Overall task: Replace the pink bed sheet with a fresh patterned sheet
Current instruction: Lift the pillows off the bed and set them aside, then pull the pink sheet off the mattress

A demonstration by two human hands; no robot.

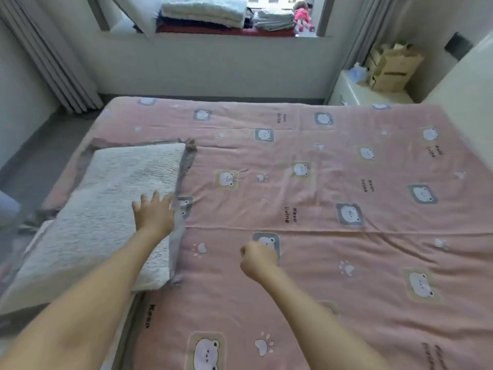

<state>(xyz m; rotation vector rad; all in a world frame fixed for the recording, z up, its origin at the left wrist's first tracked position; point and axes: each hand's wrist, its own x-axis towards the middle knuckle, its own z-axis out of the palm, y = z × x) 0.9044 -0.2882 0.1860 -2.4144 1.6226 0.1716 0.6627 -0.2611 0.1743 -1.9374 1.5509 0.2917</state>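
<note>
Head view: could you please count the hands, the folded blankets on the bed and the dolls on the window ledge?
Hands: 2 (left hand, right hand)
Folded blanket on the pink sheet: 1
Doll on the window ledge: 1
Total: 4

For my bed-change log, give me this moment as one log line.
pink bear-print sheet: spread, not yet removed | left hand: flat on folded fleece blanket | right hand: fisted over sheet, nothing visibly held

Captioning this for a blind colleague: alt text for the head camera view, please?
A person's left hand lies flat on a folded white fleecy blanket at the bed's left edge; the right hand is fisted over the pink bear-print sheet.
</note>
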